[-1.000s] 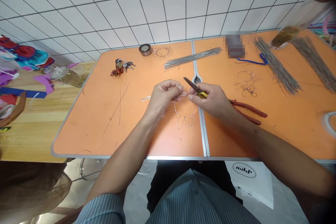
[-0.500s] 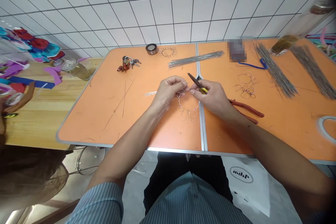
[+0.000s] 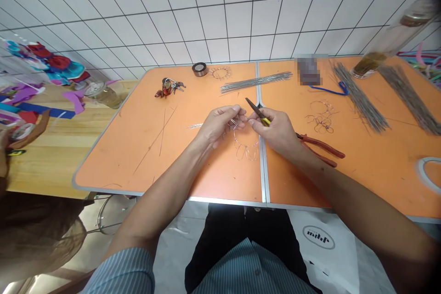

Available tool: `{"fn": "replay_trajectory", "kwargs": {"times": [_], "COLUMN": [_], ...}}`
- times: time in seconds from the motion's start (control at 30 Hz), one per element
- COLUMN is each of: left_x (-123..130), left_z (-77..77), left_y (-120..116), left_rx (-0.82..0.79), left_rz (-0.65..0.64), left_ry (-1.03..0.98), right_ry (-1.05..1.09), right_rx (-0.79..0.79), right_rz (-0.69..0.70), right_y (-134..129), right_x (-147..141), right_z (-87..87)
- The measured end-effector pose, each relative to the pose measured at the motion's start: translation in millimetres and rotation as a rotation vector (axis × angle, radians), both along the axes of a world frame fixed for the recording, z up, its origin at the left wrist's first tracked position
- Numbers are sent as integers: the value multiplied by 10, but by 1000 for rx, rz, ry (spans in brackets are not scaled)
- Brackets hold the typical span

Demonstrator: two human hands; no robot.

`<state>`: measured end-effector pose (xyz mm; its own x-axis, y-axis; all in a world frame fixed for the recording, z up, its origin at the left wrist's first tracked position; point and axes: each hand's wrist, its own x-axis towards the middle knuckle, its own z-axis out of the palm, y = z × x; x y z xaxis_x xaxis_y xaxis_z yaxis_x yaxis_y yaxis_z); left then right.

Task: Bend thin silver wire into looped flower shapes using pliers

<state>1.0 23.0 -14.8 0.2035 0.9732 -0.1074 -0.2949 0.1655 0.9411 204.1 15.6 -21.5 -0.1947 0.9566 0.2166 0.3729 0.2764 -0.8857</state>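
My left hand [image 3: 222, 124] is closed, thumb and fingers pinching a thin wire ring with looped petals [image 3: 246, 152] that hangs below it over the orange table [image 3: 213, 179]. In my right hand [image 3: 275, 128], dark-jawed pliers with a yellow grip [image 3: 257, 111] are held, jaws pointing up and left. The right thumb and fingertip pinch close to the ring's upper edge, near the left fingertips. Whether they grip a wire end is too small to tell. Several straight wires [image 3: 195, 126] stick out left of my left hand.
Red-handled pliers [image 3: 322, 144] lie by my right forearm. Wire bundles [image 3: 257, 81] [image 3: 361, 96] rest at the back and right. Shaped wire pieces [image 3: 322, 121], keys [image 3: 168, 87], a tape roll [image 3: 199, 69] and a glass bottle [image 3: 382, 50] are on the table. A person's hair [image 3: 34, 234] shows at left.
The view has shifted slightly. Both hands keep their grips, with the fingertips nearly in the same place and the wire ring still hanging below them.
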Motion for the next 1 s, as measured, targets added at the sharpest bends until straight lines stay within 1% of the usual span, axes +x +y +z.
{"fn": "replay_trajectory", "kwargs": {"times": [0.13, 0.43, 0.67, 0.87, 1.0], "left_x": [-21, -47, -64, -53, -24], "left_z": [5, -7, 20, 17, -8], "left_y": [11, 35, 59, 61, 64], "left_rx": [-15, 19, -51, -76, -123], "left_rz": [-36, -74, -140, -139, -105], "left_ry": [-44, -60, -101, -145, -174], "right_ry": [-12, 25, 30, 37, 16], "right_rx": [31, 66, 110, 126, 126], "right_rz": [-8, -17, 2, 26, 36], "right_y": [-13, -61, -93, -73, -67], "right_x": [-10, -63, -75, -66, -54], "right_z": [4, 27, 43, 29, 22]}}
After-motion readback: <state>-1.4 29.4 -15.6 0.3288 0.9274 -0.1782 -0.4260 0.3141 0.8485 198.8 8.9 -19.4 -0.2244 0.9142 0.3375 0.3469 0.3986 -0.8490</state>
